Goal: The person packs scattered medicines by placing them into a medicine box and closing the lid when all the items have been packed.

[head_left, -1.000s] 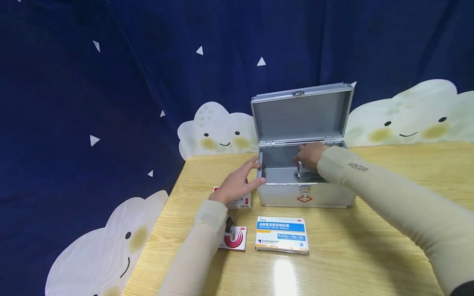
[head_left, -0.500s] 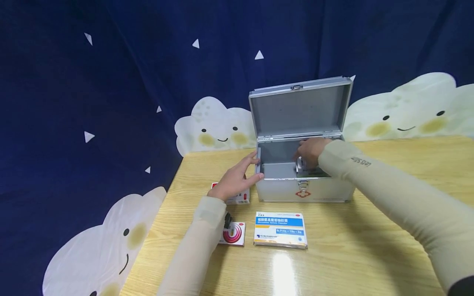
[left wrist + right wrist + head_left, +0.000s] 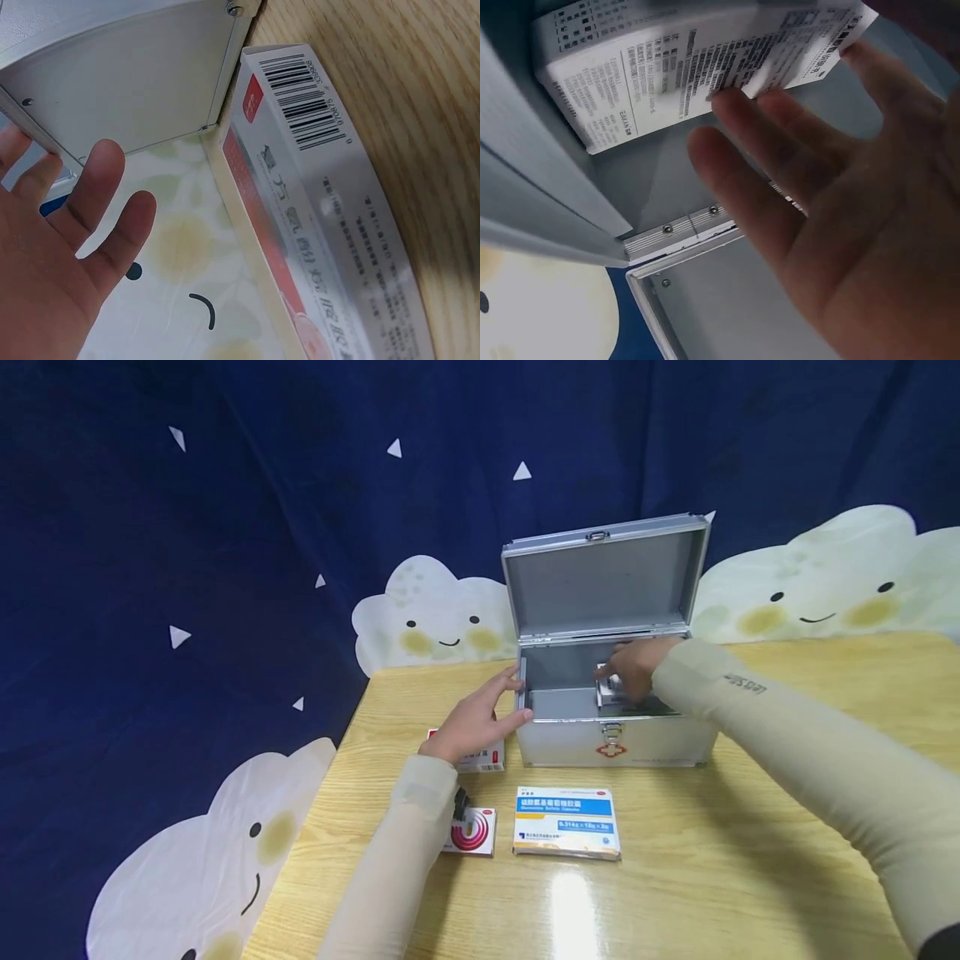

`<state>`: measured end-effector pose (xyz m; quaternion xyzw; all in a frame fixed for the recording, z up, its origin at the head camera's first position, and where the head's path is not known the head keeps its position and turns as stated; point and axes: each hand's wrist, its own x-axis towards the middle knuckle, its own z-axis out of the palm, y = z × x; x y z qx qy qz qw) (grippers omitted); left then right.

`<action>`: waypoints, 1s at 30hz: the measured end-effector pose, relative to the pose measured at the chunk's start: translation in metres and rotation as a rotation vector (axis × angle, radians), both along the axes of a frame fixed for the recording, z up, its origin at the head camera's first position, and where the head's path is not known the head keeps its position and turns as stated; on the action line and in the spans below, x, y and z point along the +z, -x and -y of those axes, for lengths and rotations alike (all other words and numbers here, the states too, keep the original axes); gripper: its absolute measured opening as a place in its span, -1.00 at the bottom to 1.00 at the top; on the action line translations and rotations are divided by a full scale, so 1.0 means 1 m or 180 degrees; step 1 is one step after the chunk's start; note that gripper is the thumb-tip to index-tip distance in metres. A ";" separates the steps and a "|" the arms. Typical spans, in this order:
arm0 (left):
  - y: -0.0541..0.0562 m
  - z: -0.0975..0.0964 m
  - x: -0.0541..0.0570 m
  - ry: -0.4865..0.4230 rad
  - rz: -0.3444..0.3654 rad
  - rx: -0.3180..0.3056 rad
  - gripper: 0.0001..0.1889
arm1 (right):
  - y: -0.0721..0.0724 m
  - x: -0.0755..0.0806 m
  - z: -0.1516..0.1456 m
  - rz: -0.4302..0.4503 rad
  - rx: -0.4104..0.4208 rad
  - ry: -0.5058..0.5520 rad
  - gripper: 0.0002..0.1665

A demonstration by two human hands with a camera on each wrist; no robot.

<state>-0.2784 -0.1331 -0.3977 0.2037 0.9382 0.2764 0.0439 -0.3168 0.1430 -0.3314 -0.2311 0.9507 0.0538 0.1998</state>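
A silver first-aid case point(image 3: 555, 745) with a red cross stands on the table, its lid point(image 3: 607, 581) raised. My left hand point(image 3: 476, 724), fingers spread and thumb apart, touches the case's left edge. Inside the right half reaches my right hand point(image 3: 639, 667), over a white medicine box point(image 3: 606, 690). In the right wrist view the extended fingers point(image 3: 739, 120) touch the printed side of that medicine box point(image 3: 652, 86); the thumb's grip cannot be made out. Below my left hand point(image 3: 52, 262) stands a red-and-white medicine box point(image 3: 300, 202), partly hidden in the head view.
In front of the case lies a blue-and-white capsule box point(image 3: 566, 822). A smaller box with red rings point(image 3: 472, 832) lies left of it, partly under the left forearm. Behind the wooden table point(image 3: 697, 893) hangs a dark blue curtain point(image 3: 450, 502) with clouds.
My right hand has shifted slightly rightward inside the case, and more of the white medicine box shows beside it. The left hand stays on the case's edge. The whole view has tilted a little.
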 end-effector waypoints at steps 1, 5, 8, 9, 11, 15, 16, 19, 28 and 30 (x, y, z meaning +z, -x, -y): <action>0.001 0.000 0.000 0.0006 -0.0014 0.0013 -0.34 | 0.000 0.001 0.000 0.0016 -0.0041 -0.0004 -0.07; 0.003 0.000 0.001 0.0040 -0.0031 0.0033 -0.33 | -0.001 0.002 0.000 0.0003 -0.0077 -0.0070 -0.07; 0.003 -0.001 0.001 0.0015 -0.0020 0.0032 -0.32 | -0.001 0.002 0.001 -0.0006 -0.0046 -0.0090 -0.11; 0.003 -0.001 0.001 0.0007 -0.0021 0.0030 -0.31 | -0.002 0.002 0.001 -0.0016 -0.0026 -0.0092 -0.12; 0.003 -0.001 0.001 -0.0010 -0.0020 0.0027 -0.31 | -0.001 0.002 0.001 -0.0033 0.0023 -0.0091 -0.11; 0.002 0.001 0.000 -0.0063 0.0012 0.0005 -0.33 | 0.003 0.002 0.002 -0.0029 0.0097 0.0035 -0.20; 0.002 0.001 0.000 -0.0081 0.0021 0.0001 -0.35 | 0.005 0.002 0.001 -0.0003 0.0095 0.0083 -0.26; 0.002 0.002 0.000 -0.0134 0.0020 -0.0015 -0.36 | 0.009 0.004 -0.002 0.0112 0.0048 0.0187 -0.53; 0.002 0.001 -0.002 -0.0131 0.0027 0.0003 -0.38 | 0.014 0.006 -0.018 0.0297 0.0233 0.0229 -0.61; 0.002 0.001 0.000 -0.0105 0.0017 0.0020 -0.39 | 0.013 0.008 -0.021 0.0286 0.0251 0.0298 -0.60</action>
